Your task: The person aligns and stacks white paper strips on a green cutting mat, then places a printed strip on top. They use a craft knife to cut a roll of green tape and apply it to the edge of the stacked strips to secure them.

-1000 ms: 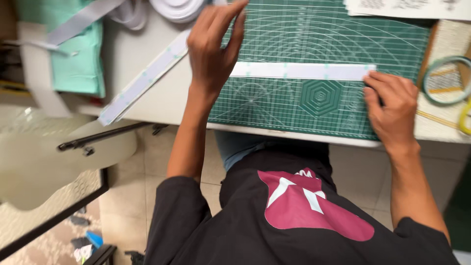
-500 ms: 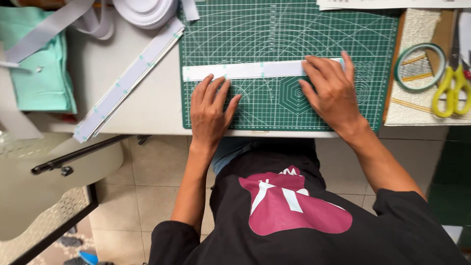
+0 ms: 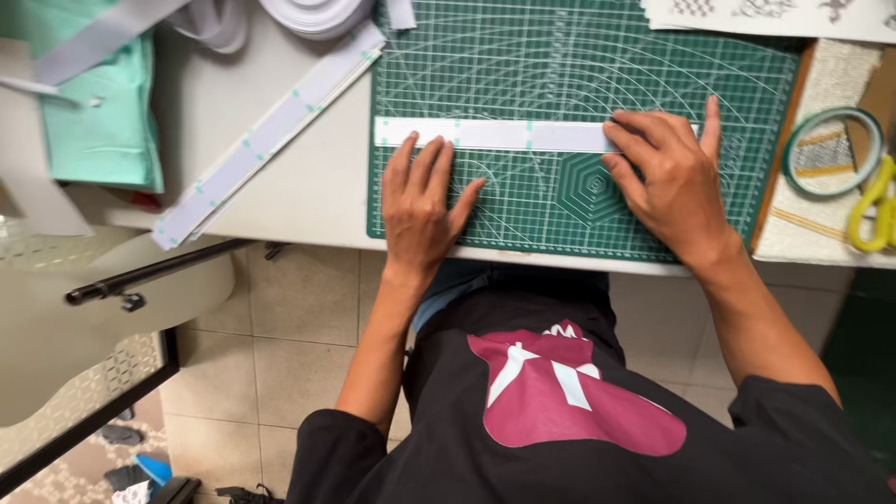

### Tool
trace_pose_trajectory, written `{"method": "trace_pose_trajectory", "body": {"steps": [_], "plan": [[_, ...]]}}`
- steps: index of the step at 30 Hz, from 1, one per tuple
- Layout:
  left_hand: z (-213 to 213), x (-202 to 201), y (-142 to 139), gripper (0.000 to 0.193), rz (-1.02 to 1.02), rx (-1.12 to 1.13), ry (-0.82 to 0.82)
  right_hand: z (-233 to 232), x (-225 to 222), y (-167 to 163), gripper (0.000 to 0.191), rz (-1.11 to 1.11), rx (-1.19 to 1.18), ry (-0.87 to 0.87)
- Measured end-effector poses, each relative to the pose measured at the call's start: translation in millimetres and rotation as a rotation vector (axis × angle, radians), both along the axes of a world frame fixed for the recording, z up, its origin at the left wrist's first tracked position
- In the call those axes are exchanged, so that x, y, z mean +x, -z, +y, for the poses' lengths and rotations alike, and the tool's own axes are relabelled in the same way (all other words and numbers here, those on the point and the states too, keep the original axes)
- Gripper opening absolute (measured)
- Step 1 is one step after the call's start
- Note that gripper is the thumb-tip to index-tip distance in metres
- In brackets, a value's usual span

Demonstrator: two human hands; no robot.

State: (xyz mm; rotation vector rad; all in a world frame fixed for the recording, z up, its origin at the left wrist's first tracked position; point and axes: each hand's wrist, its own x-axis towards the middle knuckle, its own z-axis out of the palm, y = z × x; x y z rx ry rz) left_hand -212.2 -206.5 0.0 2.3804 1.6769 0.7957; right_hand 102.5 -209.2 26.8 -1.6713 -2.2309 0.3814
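Strip on the mat, between two hands

The strip (image 3: 495, 135) lies across the cutting mat (image 3: 579, 65), just beyond the left hand (image 3: 420, 201) and under the fingers of the right hand (image 3: 667, 177). A second strip (image 3: 266, 135) lies on the table (image 3: 308, 191), left of the left hand. A tape ring (image 3: 831, 154) and scissors (image 3: 873, 205) lie right of the right hand.

Worktable (image 3: 308, 201): pale top with a white edge, spanning the upper half of the frame. Floor (image 3: 289, 359): light beige square tiles with thin grout lines, lower left and centre. Black metal rod (image 3: 154, 273): slanting out below the table edge, centre left. Patterned frosted panel (image 3: 70, 397) in a dark frame: lower left corner. Lighting: even and soft, with no hard shadows.
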Motion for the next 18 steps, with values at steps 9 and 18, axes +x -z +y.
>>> {"method": "trace_pose_trajectory", "body": {"steps": [9, 18], "plan": [[-24.6, -24.3, 8.2, 0.051, -0.009, -0.042, 0.033, -48.1, -21.1, 21.4, 0.031, -0.158, 0.060, -0.072], [-46.8, -51.6, 29.1, 0.056, 0.007, -0.047, 0.024, -74.0, -51.3, 41.7, 0.019, -0.100, 0.056, -0.023]]}}
